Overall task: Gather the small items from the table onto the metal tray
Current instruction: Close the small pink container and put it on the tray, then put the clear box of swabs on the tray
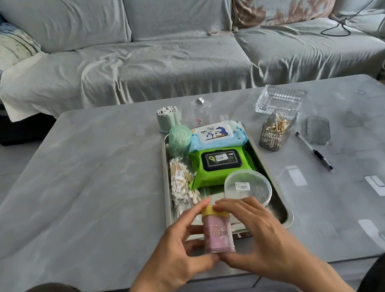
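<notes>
A metal tray [269, 173] lies lengthwise at the table's middle. In it are a blue wipes pack [218, 136], a green wipes pack [220, 165], a green ball [179, 139], a bag of cotton swabs [181, 182] and a round clear lidded tub [247, 187]. Over the tray's near end, my left hand [178, 248] and my right hand [258, 232] together hold a pink clear jar with a yellow cap [217, 231], fingers at both its ends.
Beyond the tray stand a green swab holder [168, 119] and a clear bottle [201, 112]. To the right are a glass dish [281, 99], a clear box of swabs [277, 129], a clear lid [318, 128] and a black pen [314, 150]. A grey sofa [169, 47] sits behind.
</notes>
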{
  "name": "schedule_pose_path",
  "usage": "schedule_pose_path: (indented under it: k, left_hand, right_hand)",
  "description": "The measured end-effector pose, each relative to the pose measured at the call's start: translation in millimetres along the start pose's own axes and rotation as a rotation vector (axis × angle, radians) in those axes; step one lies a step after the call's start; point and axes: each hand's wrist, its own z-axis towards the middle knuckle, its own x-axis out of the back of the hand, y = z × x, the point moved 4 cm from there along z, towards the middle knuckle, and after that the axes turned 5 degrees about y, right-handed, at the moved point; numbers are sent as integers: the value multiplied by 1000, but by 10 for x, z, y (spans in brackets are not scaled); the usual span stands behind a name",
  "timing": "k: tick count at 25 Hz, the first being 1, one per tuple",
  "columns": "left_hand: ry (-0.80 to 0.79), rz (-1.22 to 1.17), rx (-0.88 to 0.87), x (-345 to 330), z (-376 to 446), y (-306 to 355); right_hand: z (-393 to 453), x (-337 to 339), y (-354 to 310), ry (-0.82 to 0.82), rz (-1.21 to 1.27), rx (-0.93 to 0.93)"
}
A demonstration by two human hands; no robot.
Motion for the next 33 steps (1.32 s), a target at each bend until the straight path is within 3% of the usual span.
schedule_pose_path:
  k: [4, 9, 13, 18, 22, 28, 31, 33]
  left_hand:
    - [157, 483, -126, 77, 275, 2]
    - [157, 741, -124, 40, 671, -152]
    - [251, 745, -193, -47, 746, -186]
    - [234, 738, -211, -71, 824, -225]
    - [230, 695, -171, -81, 821, -269]
    - [345, 865, -253, -225, 811, -203]
    - [223, 928, -239, -136, 789, -188]
    - [242, 953, -271, 28, 749, -132]
  right_hand:
    - [99, -33, 105, 1, -129, 1]
    - [126, 125, 380, 168, -256, -92]
    - [173, 290, 644, 303, -217, -177]
    - [347, 545, 1020, 385, -115, -299]
    - [460, 666, 1333, 369, -185, -433]
    - [823, 625, 1792, 117, -309, -616]
    - [936, 660, 1908, 202, -272, -662]
    - [962, 698, 1908, 252, -301, -636]
